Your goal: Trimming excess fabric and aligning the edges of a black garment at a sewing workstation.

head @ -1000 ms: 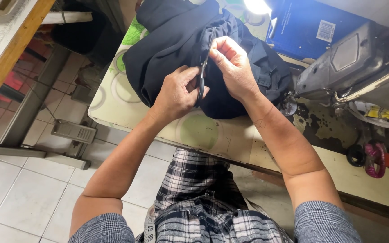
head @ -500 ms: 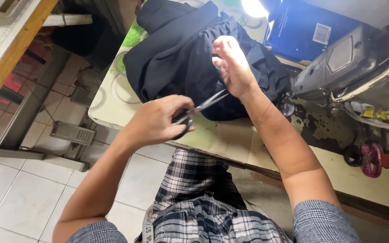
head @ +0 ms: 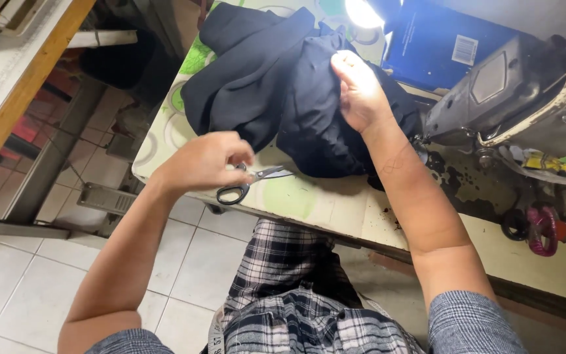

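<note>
Left hand (head: 207, 160) grips one pair of scissors (head: 251, 181) by the black handle loops, fingers curled closed around them. Scissors position: over the front part of the surface (head: 335, 206), just in front of the dark garment (head: 283, 92). Long axis: roughly horizontal across the view, slightly tilted. The handles lie toward the person's left and nearer the body; the metal blades point to the right and slightly away, toward the garment's lower edge. The blade tips are near the cloth; whether they touch it cannot be told.

Right hand (head: 360, 92) rests on top of the garment with its fingers closed on a fold of the black cloth, pinching it.

Surface: a pale sewing table with a green and white circular pattern, worn and stained toward the right. One grey sewing machine (head: 512, 98) stands at the right rear, with the garment bunched just beside it. One blue flat package (head: 440, 42) lies behind the machine, and one lit lamp (head: 361, 12) shines at the rear edge.

Room: white tiled floor (head: 14, 282) below, and one wooden-edged bench (head: 24, 85) at the far left.

Count: two hands, one pair of scissors, one garment.
</note>
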